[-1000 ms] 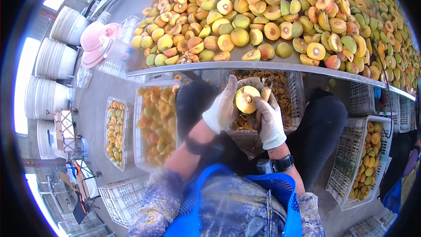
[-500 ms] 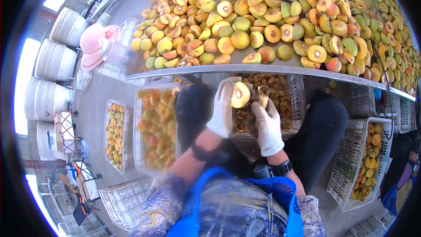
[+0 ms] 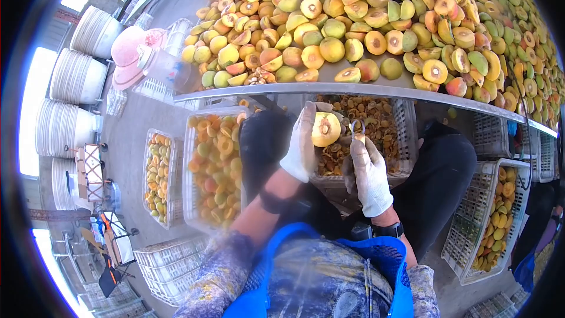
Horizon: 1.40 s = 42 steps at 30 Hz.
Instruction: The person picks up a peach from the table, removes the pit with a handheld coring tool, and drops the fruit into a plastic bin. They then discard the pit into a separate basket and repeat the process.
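Ideally the left hand point(image 3: 301, 144) cups the peach half point(image 3: 325, 129) firmly, cut face toward the pitting tool point(image 3: 356, 125), which should circle tight round the stone and spare the flesh. Whole and halved peaches point(image 3: 353, 17) heap the tabletop point(image 3: 376, 89) to its near edge. Below that edge, the left crate point(image 3: 189, 171) holds pitted halves, the right crate point(image 3: 465, 229) more halves, and the middle crate point(image 3: 406, 135) brownish stones. Left fingers are clamped on the half, just under the edge. The right hand point(image 3: 369, 172) has its fingers closed round the tool beside it.
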Each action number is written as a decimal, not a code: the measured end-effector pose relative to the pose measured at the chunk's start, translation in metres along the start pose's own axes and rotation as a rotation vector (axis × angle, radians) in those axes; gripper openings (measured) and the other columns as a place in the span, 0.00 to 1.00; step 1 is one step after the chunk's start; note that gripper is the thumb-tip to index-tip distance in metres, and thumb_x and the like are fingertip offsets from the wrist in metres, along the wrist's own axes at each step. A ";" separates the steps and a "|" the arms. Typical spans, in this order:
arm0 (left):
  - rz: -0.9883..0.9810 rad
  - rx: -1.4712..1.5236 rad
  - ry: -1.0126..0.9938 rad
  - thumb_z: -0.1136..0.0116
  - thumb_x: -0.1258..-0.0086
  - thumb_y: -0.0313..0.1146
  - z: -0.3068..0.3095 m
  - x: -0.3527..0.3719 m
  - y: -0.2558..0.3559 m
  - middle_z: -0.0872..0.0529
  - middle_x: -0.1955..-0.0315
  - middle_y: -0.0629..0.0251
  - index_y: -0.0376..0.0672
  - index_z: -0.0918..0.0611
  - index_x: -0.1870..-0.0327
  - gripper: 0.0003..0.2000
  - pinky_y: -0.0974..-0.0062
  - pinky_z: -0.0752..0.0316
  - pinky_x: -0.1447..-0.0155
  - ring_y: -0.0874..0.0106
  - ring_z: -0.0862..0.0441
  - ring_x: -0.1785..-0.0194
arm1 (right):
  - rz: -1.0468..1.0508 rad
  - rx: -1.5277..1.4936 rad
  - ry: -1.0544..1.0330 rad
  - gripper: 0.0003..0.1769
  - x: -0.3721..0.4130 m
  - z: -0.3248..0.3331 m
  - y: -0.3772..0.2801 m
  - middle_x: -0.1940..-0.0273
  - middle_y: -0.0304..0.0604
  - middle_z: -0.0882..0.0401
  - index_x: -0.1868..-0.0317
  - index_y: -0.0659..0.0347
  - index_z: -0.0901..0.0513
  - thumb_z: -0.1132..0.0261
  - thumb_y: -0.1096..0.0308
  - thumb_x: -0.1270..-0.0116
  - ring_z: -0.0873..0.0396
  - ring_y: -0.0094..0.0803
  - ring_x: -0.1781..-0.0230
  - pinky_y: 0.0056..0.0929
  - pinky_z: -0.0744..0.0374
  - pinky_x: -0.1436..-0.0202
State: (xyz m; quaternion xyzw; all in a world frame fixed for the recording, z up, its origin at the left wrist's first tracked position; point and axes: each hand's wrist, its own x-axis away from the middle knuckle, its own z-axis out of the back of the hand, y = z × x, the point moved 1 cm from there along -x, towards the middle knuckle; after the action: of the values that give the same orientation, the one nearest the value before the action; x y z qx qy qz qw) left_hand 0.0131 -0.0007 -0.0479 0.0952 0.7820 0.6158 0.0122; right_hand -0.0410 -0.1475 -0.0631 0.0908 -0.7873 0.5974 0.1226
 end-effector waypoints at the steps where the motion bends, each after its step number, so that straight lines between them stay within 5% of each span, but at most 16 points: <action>1: -0.136 -0.166 -0.009 0.70 0.16 0.48 0.000 0.003 0.003 0.18 0.50 0.61 0.36 0.28 0.39 0.25 0.75 0.25 0.41 0.72 0.20 0.48 | -0.028 -0.022 -0.009 0.19 0.003 -0.001 -0.004 0.79 0.32 0.27 0.52 0.58 0.24 0.43 0.49 0.24 0.35 0.17 0.89 0.17 0.37 0.87; 6: -0.056 0.003 0.030 0.61 0.18 0.49 -0.008 0.000 0.002 0.18 0.51 0.59 0.38 0.26 0.40 0.23 0.72 0.23 0.42 0.72 0.19 0.49 | -0.026 -0.106 -0.049 0.19 0.007 -0.017 -0.004 0.79 0.32 0.27 0.47 0.60 0.25 0.44 0.52 0.23 0.35 0.18 0.89 0.18 0.37 0.87; 11: 0.041 0.170 -0.109 0.55 0.19 0.47 -0.018 0.003 0.016 0.18 0.49 0.61 0.39 0.26 0.38 0.21 0.73 0.26 0.39 0.73 0.21 0.44 | 0.345 0.197 -0.018 0.19 -0.006 -0.008 0.022 0.79 0.33 0.26 0.46 0.62 0.24 0.45 0.54 0.23 0.33 0.18 0.88 0.18 0.36 0.86; 14: 0.065 -0.147 -0.099 0.53 0.19 0.46 -0.007 -0.004 -0.001 0.18 0.50 0.63 0.40 0.24 0.40 0.20 0.75 0.28 0.39 0.76 0.22 0.45 | 0.470 0.465 -0.004 0.21 -0.006 -0.001 -0.001 0.78 0.34 0.24 0.46 0.63 0.23 0.44 0.53 0.23 0.31 0.18 0.87 0.17 0.35 0.86; 19: 0.207 0.091 0.051 0.41 0.26 0.37 -0.002 -0.007 -0.005 0.19 0.58 0.67 0.42 0.24 0.52 0.11 0.78 0.27 0.47 0.78 0.24 0.56 | -0.014 -0.037 0.128 0.21 -0.012 0.000 -0.004 0.80 0.33 0.26 0.47 0.63 0.23 0.43 0.51 0.24 0.32 0.18 0.88 0.17 0.35 0.87; 20: 0.186 0.108 0.061 0.41 0.26 0.36 -0.002 -0.007 -0.004 0.19 0.58 0.66 0.42 0.25 0.52 0.10 0.78 0.26 0.47 0.78 0.23 0.55 | -0.153 -0.203 0.173 0.21 -0.014 -0.001 -0.005 0.80 0.33 0.27 0.48 0.63 0.23 0.43 0.51 0.24 0.32 0.18 0.88 0.18 0.35 0.87; 22: 0.144 0.137 0.080 0.41 0.26 0.35 -0.002 -0.006 0.000 0.19 0.58 0.64 0.41 0.26 0.52 0.10 0.78 0.26 0.48 0.77 0.23 0.55 | 0.112 0.028 0.117 0.20 -0.011 0.000 0.015 0.80 0.33 0.27 0.51 0.61 0.23 0.44 0.51 0.23 0.33 0.18 0.89 0.18 0.36 0.87; 25: 0.173 0.236 0.157 0.43 0.26 0.33 -0.008 -0.005 0.012 0.19 0.58 0.62 0.41 0.27 0.54 0.08 0.76 0.24 0.49 0.75 0.22 0.54 | 0.114 0.051 0.030 0.18 0.005 -0.016 -0.001 0.80 0.34 0.27 0.56 0.59 0.25 0.45 0.51 0.23 0.35 0.18 0.89 0.18 0.37 0.88; 26: 0.194 0.284 0.189 0.43 0.26 0.32 -0.008 -0.005 0.012 0.19 0.58 0.62 0.41 0.26 0.55 0.07 0.75 0.24 0.50 0.74 0.22 0.53 | -0.054 -0.058 -0.004 0.19 0.010 -0.020 -0.008 0.80 0.34 0.27 0.55 0.59 0.26 0.45 0.50 0.23 0.35 0.18 0.89 0.18 0.37 0.87; 29: 0.104 0.102 0.304 0.42 0.29 0.29 -0.001 -0.009 -0.001 0.21 0.59 0.61 0.39 0.24 0.56 0.07 0.72 0.23 0.52 0.70 0.21 0.54 | 0.117 0.080 -0.032 0.19 0.007 -0.024 0.010 0.79 0.32 0.29 0.53 0.60 0.26 0.43 0.50 0.23 0.36 0.17 0.87 0.18 0.36 0.86; 33: -0.181 -0.457 0.218 0.40 0.35 0.26 0.000 -0.006 -0.007 0.24 0.60 0.59 0.36 0.23 0.53 0.12 0.72 0.24 0.55 0.66 0.22 0.57 | 0.177 0.144 -0.049 0.17 0.004 -0.024 0.018 0.76 0.33 0.27 0.55 0.61 0.24 0.42 0.53 0.24 0.33 0.17 0.83 0.20 0.33 0.82; 36: -0.227 -0.566 0.189 0.40 0.36 0.27 0.009 -0.005 -0.011 0.24 0.60 0.58 0.35 0.23 0.51 0.14 0.72 0.24 0.55 0.65 0.22 0.56 | 0.292 0.294 -0.034 0.17 0.004 -0.027 0.017 0.75 0.38 0.24 0.58 0.64 0.23 0.41 0.56 0.24 0.30 0.21 0.77 0.25 0.29 0.74; 42: -0.018 -0.013 0.297 0.46 0.28 0.33 -0.011 -0.006 0.004 0.21 0.62 0.59 0.35 0.24 0.55 0.10 0.74 0.22 0.55 0.69 0.19 0.57 | 0.308 0.376 -0.010 0.17 0.004 -0.031 0.006 0.74 0.49 0.23 0.59 0.68 0.22 0.43 0.60 0.24 0.27 0.29 0.72 0.33 0.25 0.66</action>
State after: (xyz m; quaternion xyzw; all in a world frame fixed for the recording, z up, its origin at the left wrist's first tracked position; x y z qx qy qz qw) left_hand 0.0183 -0.0109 -0.0419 -0.0037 0.7719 0.6282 -0.0974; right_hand -0.0443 -0.1160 -0.0593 -0.0062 -0.6674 0.7446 0.0071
